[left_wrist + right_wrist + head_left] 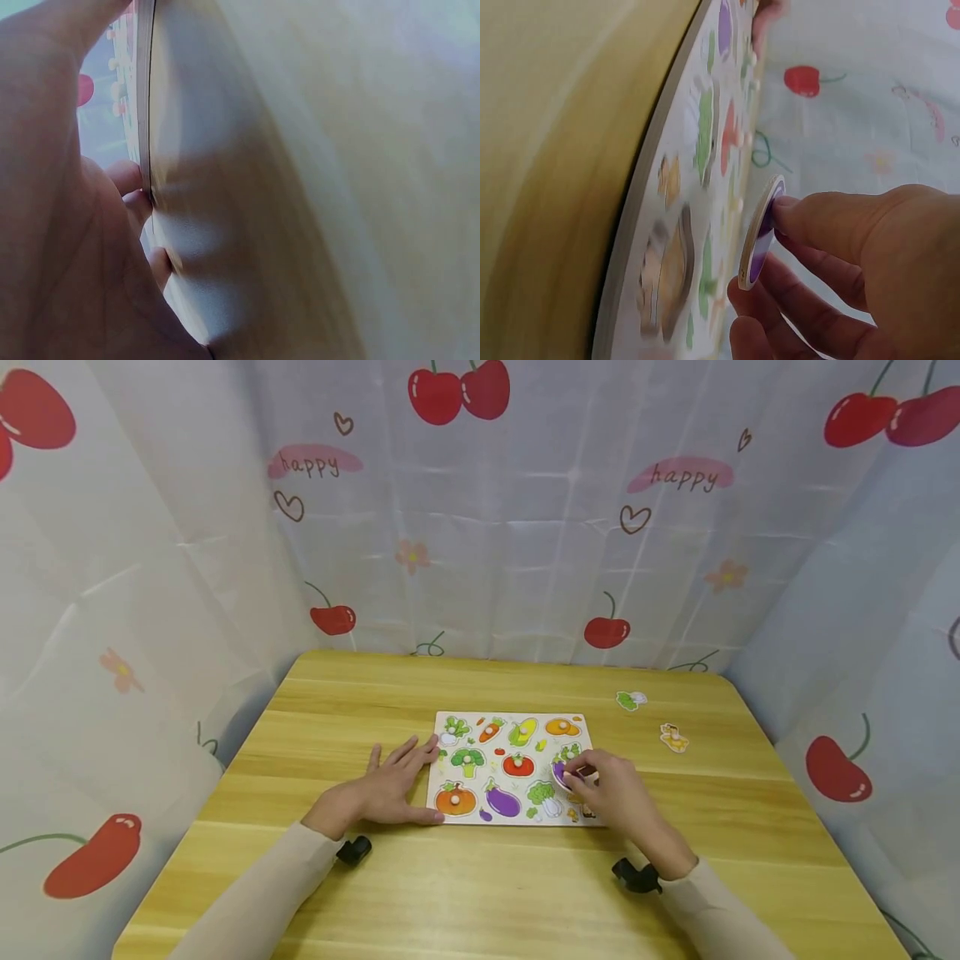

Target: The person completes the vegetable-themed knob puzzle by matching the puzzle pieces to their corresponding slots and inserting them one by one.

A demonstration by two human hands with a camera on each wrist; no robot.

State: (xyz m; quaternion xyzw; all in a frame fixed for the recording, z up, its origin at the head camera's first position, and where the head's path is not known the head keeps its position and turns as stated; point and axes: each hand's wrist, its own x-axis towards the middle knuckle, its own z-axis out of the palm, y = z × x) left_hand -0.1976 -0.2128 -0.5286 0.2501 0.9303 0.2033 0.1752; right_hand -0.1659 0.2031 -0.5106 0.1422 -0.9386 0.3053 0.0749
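A white wooden puzzle board (525, 821) printed with vegetables lies flat on the table. My left hand (393, 785) rests beside its left edge, fingers spread, with the thumb and some fingertips touching the board. Over the board's right part, my right hand (618, 789) pinches a purple eggplant puzzle piece (763, 232) between thumb and fingers. In the right wrist view the piece is tilted on edge, apart from the board. A purple eggplant picture (502, 802) shows at the board's lower middle. The board's lower right corner is partly hidden by my right hand.
Two loose pieces lie right of the board on the wooden table (450, 893): a green-and-white vegetable (631, 700) and a yellow-orange one (673, 738). Knobbed pieces such as the tomato (518, 766) and pumpkin (455, 800) sit in the board. Cherry-printed curtains (480, 577) surround the table.
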